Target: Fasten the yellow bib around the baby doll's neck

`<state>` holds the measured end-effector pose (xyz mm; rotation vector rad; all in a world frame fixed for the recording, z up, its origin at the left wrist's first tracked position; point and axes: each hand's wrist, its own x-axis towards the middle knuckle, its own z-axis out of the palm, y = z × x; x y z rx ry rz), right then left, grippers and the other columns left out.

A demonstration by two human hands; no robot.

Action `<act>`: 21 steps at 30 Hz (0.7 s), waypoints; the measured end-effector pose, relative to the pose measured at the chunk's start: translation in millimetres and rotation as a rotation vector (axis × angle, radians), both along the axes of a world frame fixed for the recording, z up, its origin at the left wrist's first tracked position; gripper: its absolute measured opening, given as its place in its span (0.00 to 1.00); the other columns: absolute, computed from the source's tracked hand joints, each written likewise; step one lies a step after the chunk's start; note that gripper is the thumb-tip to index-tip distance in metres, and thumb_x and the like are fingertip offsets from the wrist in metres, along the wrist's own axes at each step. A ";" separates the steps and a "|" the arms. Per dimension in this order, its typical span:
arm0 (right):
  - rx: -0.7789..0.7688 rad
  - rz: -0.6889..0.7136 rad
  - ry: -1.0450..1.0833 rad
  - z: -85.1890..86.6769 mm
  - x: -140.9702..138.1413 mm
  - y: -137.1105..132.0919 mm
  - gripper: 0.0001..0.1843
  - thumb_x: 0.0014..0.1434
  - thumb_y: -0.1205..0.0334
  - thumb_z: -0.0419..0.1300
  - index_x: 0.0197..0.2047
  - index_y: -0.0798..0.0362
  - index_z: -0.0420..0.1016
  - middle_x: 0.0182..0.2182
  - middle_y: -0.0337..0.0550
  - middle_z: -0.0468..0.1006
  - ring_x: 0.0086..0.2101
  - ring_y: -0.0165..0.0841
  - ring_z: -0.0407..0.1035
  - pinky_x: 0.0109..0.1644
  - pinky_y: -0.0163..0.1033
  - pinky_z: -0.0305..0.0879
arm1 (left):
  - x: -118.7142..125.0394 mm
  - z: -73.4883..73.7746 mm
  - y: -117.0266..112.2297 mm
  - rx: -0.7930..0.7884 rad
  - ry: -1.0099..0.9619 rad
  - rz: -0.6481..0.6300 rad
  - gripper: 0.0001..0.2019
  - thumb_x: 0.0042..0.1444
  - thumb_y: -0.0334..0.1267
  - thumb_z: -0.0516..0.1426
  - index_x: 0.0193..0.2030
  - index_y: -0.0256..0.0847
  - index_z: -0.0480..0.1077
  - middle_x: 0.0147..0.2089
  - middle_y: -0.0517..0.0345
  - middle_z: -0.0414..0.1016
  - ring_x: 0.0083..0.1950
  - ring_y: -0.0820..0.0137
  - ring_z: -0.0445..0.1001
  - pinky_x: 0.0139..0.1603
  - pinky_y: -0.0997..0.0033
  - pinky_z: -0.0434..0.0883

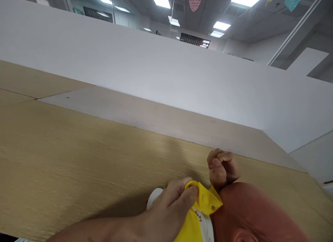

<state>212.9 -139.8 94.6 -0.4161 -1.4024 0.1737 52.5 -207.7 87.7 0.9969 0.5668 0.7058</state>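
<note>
A baby doll (260, 207) lies at the bottom edge with its smooth, bald head toward the right; much of its body is cut off by the frame. It wears a yellow top (208, 200) with a snap at the neck and a white band bearing writing. My left hand (171, 203) pinches the top's neck edge between thumb and fingers. Beyond the head rises a small curled fist (222, 167), which appears to be the doll's. Part of a white item (154, 197) shows behind my left hand; its kind is unclear. My right hand is out of view.
The doll rests on a light wooden table (91, 158). A grey strip (145, 111) runs along its far side, and a white partition (145, 68) stands behind. Above it are glass panes with paper hearts (195, 0) and ceiling lights.
</note>
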 end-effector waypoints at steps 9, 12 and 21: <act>-0.341 0.648 -0.523 7.3 16.7 -2.9 0.18 0.54 0.55 0.59 0.22 0.53 0.55 0.16 0.33 0.53 0.18 0.22 0.47 0.22 0.31 0.40 | 4.0 17.5 10.6 0.172 0.054 0.096 0.18 0.59 0.50 0.51 0.26 0.41 0.54 0.26 0.64 0.50 0.29 0.75 0.48 0.29 0.72 0.50; -0.515 0.819 -0.631 6.3 22.3 1.7 0.23 0.51 0.47 0.62 0.21 0.54 0.57 0.17 0.34 0.56 0.19 0.21 0.46 0.23 0.31 0.41 | 2.2 24.2 13.5 0.240 0.087 0.098 0.14 0.61 0.47 0.48 0.28 0.41 0.57 0.28 0.63 0.53 0.31 0.73 0.51 0.33 0.71 0.53; -0.768 0.877 -0.714 2.6 25.5 1.6 0.25 0.39 0.47 0.70 0.19 0.55 0.61 0.15 0.33 0.62 0.18 0.20 0.50 0.20 0.30 0.43 | 1.8 24.1 7.5 0.441 0.207 0.144 0.17 0.62 0.48 0.45 0.26 0.41 0.61 0.28 0.60 0.61 0.33 0.69 0.59 0.37 0.68 0.59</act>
